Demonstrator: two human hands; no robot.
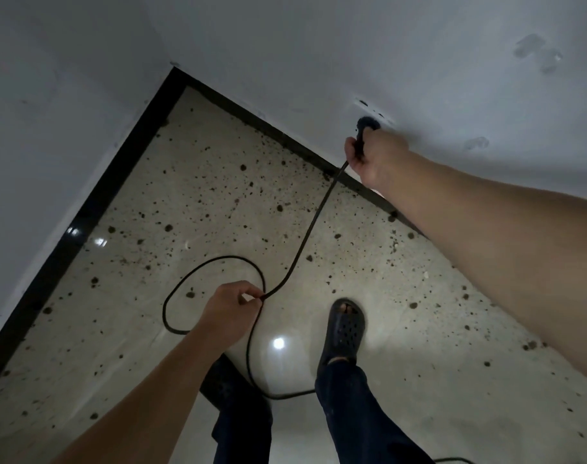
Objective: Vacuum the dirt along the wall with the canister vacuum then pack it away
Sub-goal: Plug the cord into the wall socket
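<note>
Grips the black plug [364,127] at the wall socket [374,112] with the right hand [372,159], above the floor's [419,370] far edge; pinches the cord's [314,222] slack loop with the left hand [232,313], over dirt [243,168] strewn toward the floor's far corner.

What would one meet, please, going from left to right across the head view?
Black skirting → left hand pinching the cord → right hand gripping the plug → grey smudges on the wall.
</note>
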